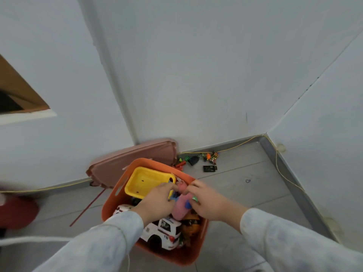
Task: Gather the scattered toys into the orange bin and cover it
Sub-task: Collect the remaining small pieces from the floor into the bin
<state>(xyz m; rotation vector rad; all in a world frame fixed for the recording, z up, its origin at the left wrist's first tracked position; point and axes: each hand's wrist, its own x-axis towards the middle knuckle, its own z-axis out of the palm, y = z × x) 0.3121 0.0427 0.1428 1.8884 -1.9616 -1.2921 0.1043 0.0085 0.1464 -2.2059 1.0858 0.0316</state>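
Toys crowd the orange bin [115,195] at lower centre of the frame. Your left hand [157,201] and right hand [208,201] both pinch a pink toy [181,208] over it. Piled high, it may stop the lid [133,163] seating; small toys [198,160] still lie by the wall.

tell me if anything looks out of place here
Yes: a cluster of small toys, including a puzzle cube, still lies on the floor by the wall, outside the orange bin. The bin's lid leans against the wall, not on it.
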